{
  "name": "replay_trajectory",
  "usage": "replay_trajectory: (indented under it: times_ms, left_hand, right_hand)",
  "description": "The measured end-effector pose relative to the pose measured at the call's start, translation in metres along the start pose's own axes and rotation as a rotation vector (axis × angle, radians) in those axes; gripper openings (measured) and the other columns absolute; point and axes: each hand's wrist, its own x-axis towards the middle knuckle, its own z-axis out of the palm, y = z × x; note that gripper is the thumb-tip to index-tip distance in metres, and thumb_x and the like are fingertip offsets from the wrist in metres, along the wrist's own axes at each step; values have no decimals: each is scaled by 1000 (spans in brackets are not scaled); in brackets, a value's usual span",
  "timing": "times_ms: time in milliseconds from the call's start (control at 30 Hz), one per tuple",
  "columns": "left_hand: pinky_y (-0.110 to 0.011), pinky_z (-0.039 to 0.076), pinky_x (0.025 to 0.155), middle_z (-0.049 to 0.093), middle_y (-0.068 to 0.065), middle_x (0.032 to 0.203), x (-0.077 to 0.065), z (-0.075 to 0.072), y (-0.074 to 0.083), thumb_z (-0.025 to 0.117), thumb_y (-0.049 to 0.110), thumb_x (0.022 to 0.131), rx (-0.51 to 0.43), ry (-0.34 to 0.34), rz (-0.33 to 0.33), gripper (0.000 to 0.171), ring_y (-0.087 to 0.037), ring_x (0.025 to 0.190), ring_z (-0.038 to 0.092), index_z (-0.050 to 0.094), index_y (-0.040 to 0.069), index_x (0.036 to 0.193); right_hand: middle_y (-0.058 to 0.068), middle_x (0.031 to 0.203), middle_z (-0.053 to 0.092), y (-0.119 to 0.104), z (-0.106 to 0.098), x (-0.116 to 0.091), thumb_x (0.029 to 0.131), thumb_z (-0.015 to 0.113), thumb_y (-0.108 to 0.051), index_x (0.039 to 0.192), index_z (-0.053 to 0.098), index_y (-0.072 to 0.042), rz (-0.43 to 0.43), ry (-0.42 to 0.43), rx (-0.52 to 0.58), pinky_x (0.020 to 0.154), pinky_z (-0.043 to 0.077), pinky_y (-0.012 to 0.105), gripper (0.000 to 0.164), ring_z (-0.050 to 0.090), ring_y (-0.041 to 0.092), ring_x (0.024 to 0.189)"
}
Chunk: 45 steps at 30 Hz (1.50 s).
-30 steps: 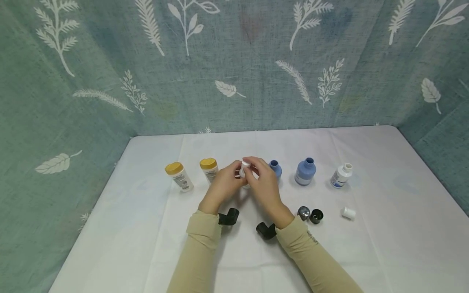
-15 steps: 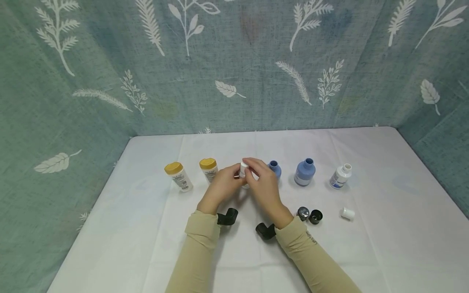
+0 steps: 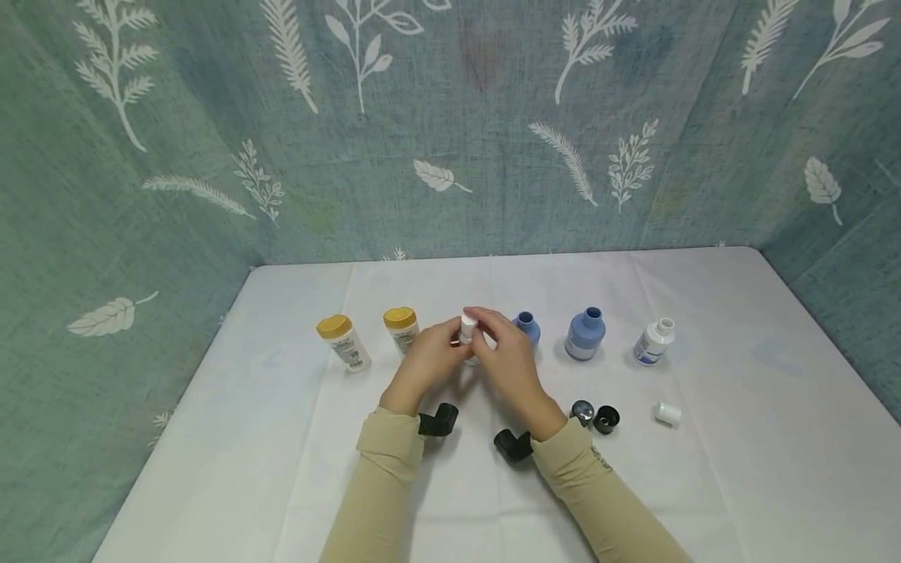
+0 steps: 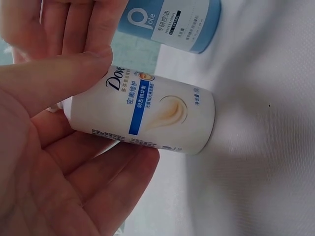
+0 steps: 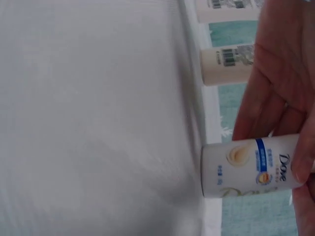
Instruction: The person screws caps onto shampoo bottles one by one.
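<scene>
A small white Dove bottle (image 4: 162, 113) stands upright between my hands, its label showing in both wrist views. My left hand (image 3: 428, 358) holds it around the upper body, with the thumb across the shoulder in the left wrist view. On its top sits a white cap (image 3: 468, 324), pinched between the thumb and fingers of my right hand (image 3: 512, 358). The bottle's base is right at the white cloth. Close beside it on the right is a blue bottle (image 3: 528, 328) without a cap, partly hidden by my right hand.
Two white bottles with yellow caps (image 3: 334, 326) stand on the left. Farther right are another uncapped blue bottle (image 3: 585, 335) and an uncapped white bottle (image 3: 653, 342). A silver-topped cap (image 3: 582, 411), a black cap (image 3: 606, 419) and a white cap (image 3: 667, 414) lie nearer on the white cloth (image 3: 281, 438).
Both hands stay at the same place on the Dove bottle. My right fingers have shifted slightly at the cap, and more of it shows now. The other things have not moved.
</scene>
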Motion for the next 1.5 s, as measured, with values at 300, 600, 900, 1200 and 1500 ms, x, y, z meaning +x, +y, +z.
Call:
replay_trajectory:
  times_ms: [300,600,900,1200,1500]
  left_hand:
    - [-37,46,92,62,-4,120,-1,0,0,65,29,85,-32,2,1,35,-22,109,58,60,17,117]
    - [-37,48,90,63,-3,117,-1,-1,-1,65,29,85,-16,-4,-4,34,-22,108,59,60,18,117]
    - [-38,47,91,63,-4,116,-1,-1,-4,65,26,85,11,6,28,27,-23,108,59,63,18,111]
    - [-38,47,91,63,-4,117,0,0,-1,64,25,85,4,7,20,26,-23,110,58,63,17,111]
    - [-39,47,90,63,-4,116,-2,-1,-1,62,28,86,10,7,15,33,-23,109,58,61,15,116]
  right_hand:
    - [1,117,62,2,-3,1,91,55,-9,116,62,-14,68,-49,17,92,46,26,27,58,13,110]
    - [0,110,59,0,-2,2,89,61,-14,116,61,-13,88,-34,79,91,46,24,27,58,12,104]
    - [2,110,56,-1,0,2,86,65,-13,125,55,-14,110,-56,84,93,45,25,40,56,13,107]
    - [-5,126,57,-6,-5,1,92,57,-17,130,50,-19,112,-107,92,98,41,26,39,53,10,116]
    - [-4,121,60,1,-3,1,92,56,-19,122,59,-20,89,-106,48,97,42,28,30,55,11,114]
